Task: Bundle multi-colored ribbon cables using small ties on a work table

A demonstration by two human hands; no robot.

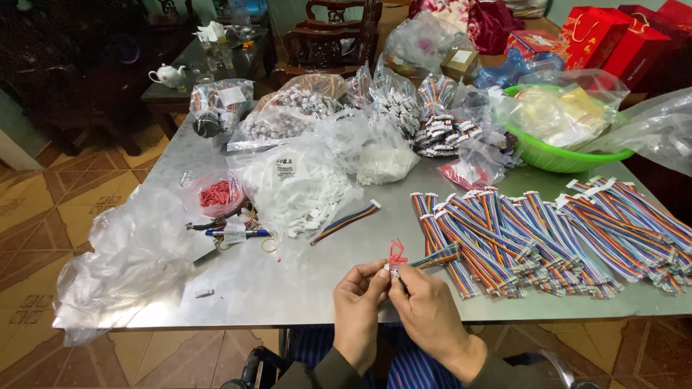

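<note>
We hold our two hands together just above the near edge of a dull grey metal table (pixel 288 281). Our left hand (pixel 358 306) is curled, its fingertips pinched on the white plastic end of a flat rainbow ribbon cable (pixel 436 256). Our right hand (pixel 425 306) closes on the same end from the other side, and a thin red rubber band (pixel 396 253) loops up in a crumpled bow just above the fingers. The cable runs from our hands out to the right, its far end touching the pile.

That pile of ribbon cables (pixel 562 238) lies to the right, dozens of striped strips laid roughly side by side, too many to count, each tipped with a small white connector. One single loose cable (pixel 346 222) lies slanted by itself left of the pile.

Behind stand several clear, crinkled plastic bags (pixel 310 173) of small white parts; we cannot count them exactly. One round clear tub (pixel 216 193) holds red bands. One green plastic basin (pixel 555 155) sits at the back right, full of bagged goods. A large, soft, empty-looking plastic sheet (pixel 122 266) slumps over the left corner, and one blue pen (pixel 234 233) lies beside it.
</note>
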